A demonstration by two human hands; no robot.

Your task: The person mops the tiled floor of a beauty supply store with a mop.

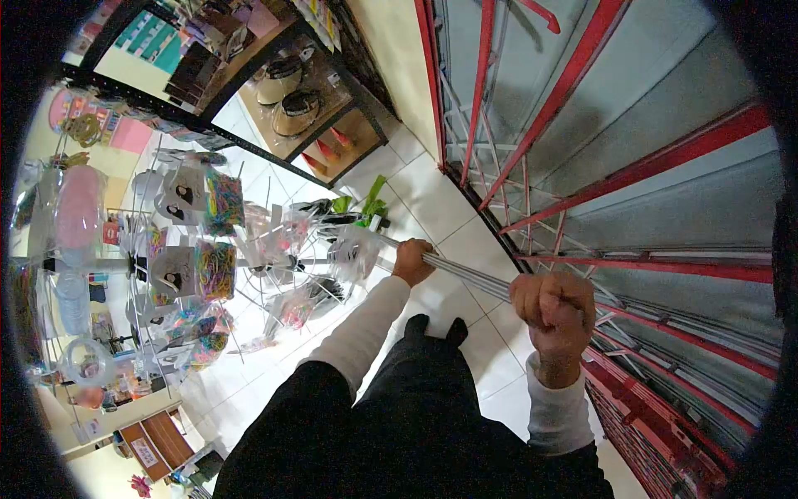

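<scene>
Both hands are wrapped around a bundle of thin silver metal rods (470, 278) that slants across in front of my body. My left hand (412, 262) grips it toward its left end, close to the clear plastic packets (353, 251) hanging on a wire display rack (316, 262). My right hand (552, 312) is closed in a fist on the rods farther right, beside the red folding gate (636, 266). The right fist hides part of the bundle. Green leaf-like strips (373, 202) show just beyond the left end.
Bags of colourful rubber bands (216, 270) hang on the rack's prongs at left. A black-framed shelf (332, 108) with packaged hats stands at the back. White floor tiles (416, 195) run between rack and gate. A brown wooden cabinet (158, 445) is at lower left.
</scene>
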